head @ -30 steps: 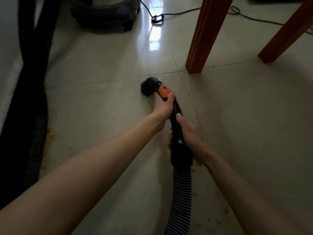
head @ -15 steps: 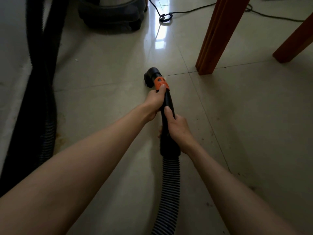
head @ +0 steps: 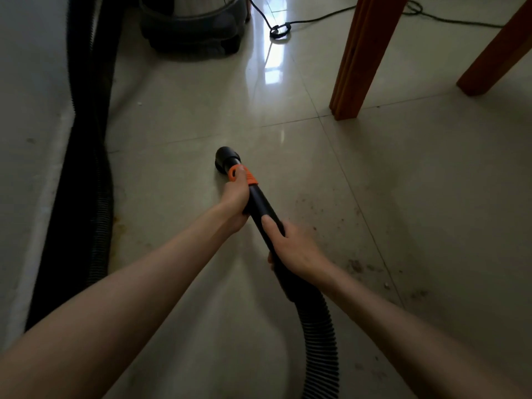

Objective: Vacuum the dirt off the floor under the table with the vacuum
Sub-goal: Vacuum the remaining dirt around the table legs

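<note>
Vacuum wand (head: 260,207), black with an orange ring (head: 241,174), low over the pale tiled floor (head: 178,133) in the middle, round nozzle (head: 226,159) at the tile. Far left, a long black ribbed hose (head: 86,168) along the wall edge. Behind it at the top, the vacuum's grey round body (head: 193,27), with a black cord (head: 288,25) looping on the shiny tile beside it. Next, left hand (head: 234,201) wrapped tight round the wand just below the orange ring, one finger on the ring itself. Right hand (head: 293,246) further back, fingers curled round the wand, thumb flat along the top. More ribbed hose (head: 319,335) bending down from the wand's end. Right of the hands, dark specks of dirt (head: 357,266) spread on the tiles. Up top right, two brown wooden table legs (head: 359,59), well apart from the nozzle.
</note>
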`<act>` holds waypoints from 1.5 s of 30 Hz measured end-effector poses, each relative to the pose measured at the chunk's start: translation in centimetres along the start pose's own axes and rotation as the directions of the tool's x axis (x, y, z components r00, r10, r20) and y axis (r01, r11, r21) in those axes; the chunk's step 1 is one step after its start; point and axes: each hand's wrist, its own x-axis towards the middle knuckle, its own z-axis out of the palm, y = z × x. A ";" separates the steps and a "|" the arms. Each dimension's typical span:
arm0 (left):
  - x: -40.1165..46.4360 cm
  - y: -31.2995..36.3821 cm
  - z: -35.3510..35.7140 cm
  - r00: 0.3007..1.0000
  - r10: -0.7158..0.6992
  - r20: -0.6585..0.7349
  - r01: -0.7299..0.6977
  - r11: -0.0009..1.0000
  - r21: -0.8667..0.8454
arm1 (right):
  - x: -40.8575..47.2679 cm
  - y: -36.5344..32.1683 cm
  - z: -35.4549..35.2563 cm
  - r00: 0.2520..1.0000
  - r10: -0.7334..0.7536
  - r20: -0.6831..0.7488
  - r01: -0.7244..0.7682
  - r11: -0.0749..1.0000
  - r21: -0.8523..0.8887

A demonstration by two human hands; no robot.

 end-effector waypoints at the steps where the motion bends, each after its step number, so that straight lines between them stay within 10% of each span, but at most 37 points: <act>1: -0.6 -0.4 -0.2 1.000 -0.012 0.000 0.012 1.000 -0.015 | -0.7 0.2 0.0 1.000 0.002 0.009 -0.002 1.000 -0.006; 14: -7.3 -3.5 -1.8 0.993 -0.107 -0.050 0.098 0.983 -0.154 | -6.4 0.1 -1.3 0.984 0.093 0.152 -0.068 0.984 -0.164; 24: -9.9 -5.5 -3.5 0.986 -0.158 0.046 0.165 0.958 -0.236 | -8.0 0.6 -1.6 0.865 0.184 0.467 -0.224 0.974 0.032; 37: -12.0 -6.5 1.1 0.953 -0.246 0.178 0.257 0.966 -0.038 | -11.6 3.6 -2.5 0.988 0.144 0.051 -0.135 0.979 -0.154; 45: -12.7 -8.0 2.5 0.967 -0.187 0.171 0.167 0.978 0.125 | -12.9 5.2 -3.5 0.979 0.171 0.114 -0.168 0.985 -0.031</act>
